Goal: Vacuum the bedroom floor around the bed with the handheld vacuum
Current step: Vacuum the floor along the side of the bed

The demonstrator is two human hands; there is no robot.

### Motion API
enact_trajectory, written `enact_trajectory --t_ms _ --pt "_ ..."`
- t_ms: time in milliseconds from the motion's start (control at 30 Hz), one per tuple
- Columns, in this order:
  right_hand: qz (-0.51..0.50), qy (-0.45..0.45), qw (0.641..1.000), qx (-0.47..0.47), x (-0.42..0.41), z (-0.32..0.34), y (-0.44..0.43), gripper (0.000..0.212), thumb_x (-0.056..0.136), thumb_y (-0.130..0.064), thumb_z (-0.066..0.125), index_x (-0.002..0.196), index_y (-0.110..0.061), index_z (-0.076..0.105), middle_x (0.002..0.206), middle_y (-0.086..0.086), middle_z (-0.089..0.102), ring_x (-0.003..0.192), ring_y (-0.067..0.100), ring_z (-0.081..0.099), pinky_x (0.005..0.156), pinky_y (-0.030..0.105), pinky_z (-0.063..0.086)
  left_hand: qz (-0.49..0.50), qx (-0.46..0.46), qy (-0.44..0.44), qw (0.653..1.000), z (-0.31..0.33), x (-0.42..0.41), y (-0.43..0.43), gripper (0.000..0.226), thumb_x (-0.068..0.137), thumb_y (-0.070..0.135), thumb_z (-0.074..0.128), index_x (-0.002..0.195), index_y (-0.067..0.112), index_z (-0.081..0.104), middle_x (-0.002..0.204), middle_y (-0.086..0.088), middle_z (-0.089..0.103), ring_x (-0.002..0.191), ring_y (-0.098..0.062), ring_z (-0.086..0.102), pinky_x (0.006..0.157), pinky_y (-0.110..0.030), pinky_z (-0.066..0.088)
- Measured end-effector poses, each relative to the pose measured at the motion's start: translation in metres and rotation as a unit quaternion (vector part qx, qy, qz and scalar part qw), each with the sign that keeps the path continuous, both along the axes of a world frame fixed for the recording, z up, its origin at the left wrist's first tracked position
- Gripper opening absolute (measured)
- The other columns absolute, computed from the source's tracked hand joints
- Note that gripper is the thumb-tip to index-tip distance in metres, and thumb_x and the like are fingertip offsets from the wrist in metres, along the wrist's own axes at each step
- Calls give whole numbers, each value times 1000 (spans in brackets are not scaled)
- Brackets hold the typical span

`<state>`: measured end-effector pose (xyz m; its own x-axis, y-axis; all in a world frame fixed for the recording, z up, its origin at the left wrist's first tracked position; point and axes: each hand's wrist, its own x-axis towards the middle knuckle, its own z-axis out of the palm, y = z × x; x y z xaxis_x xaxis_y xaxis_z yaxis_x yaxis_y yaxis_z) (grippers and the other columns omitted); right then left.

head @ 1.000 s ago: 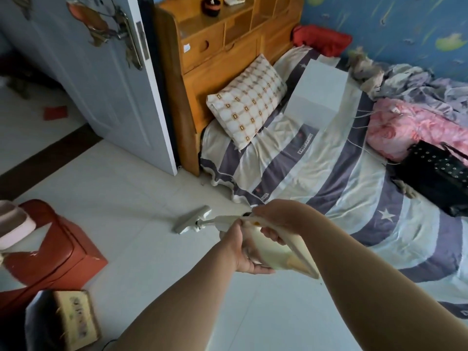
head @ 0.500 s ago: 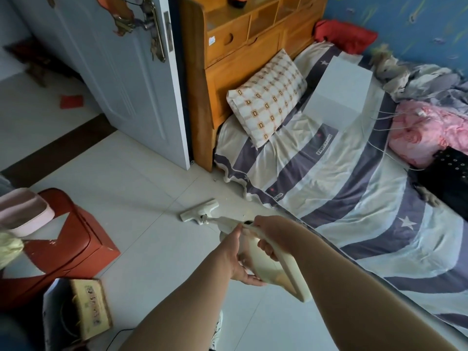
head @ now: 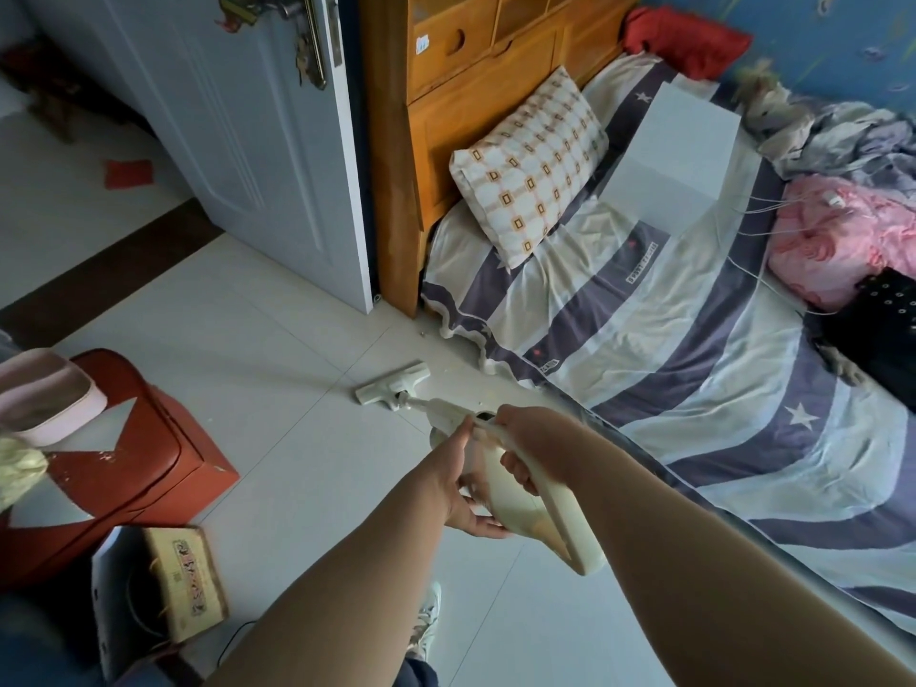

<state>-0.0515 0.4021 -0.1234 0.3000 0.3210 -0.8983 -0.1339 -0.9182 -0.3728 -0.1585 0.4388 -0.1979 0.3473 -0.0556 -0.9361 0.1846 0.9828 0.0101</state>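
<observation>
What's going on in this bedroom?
A person is vacuuming the floor beside the bed. The right hand grips the handle of a cream vacuum, and the left hand holds its body from the side. The head sits on the tiles near the bed's corner, where a few specks lie.

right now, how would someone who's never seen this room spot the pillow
Start at the bed with the striped sheet and look to its end by the wooden headboard. The pillow lies there, the only thing with small orange squares, unlike the plain white box beside it.
</observation>
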Motion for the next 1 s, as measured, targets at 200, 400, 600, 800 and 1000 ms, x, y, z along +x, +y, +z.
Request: enact_trajectory --t_ms 200,400,600,800,1000 --pt "-16 25 1000 -9 -6 -6 -1 24 91 -31 42 79 -11 47 48 4 41 35 16 34 42 16 30 -9 -13 4 1000 -4 -7 4 81 71 69 75 113 5 50 123 -16 57 117 -42 58 84 -72 49" --pt "-34 87 995 -16 -8 -3 0 26 89 -29 43 75 -8 47 50 7 45 32 17 39 41 15 37 -14 -21 4 1000 -4 -16 6 82 70 68 76 114 5 49 124 -17 56 117 -45 57 89 -72 47" --pt "-29 113 993 -26 -21 -1 14 32 90 -32 40 70 -7 47 49 4 44 32 16 38 44 17 33 -6 -11 11 1000 -7 -28 15 88 67 70 77 126 10 48 126 -19 55 115 -47 57 86 -74 47" --pt "-25 95 995 6 -27 1 26 33 91 -30 40 66 -9 45 49 4 41 33 16 35 45 19 28 -21 5 11 1000 0 -25 26 79 73 72 70 118 10 49 122 -20 52 114 -48 55 91 -75 45" --pt "-29 65 997 34 -13 3 26 29 91 -25 41 69 -7 48 50 8 43 31 16 36 46 20 28 -18 -14 4 1000 3 -10 28 78 73 73 70 110 7 50 120 -22 54 116 -50 54 98 -73 41"
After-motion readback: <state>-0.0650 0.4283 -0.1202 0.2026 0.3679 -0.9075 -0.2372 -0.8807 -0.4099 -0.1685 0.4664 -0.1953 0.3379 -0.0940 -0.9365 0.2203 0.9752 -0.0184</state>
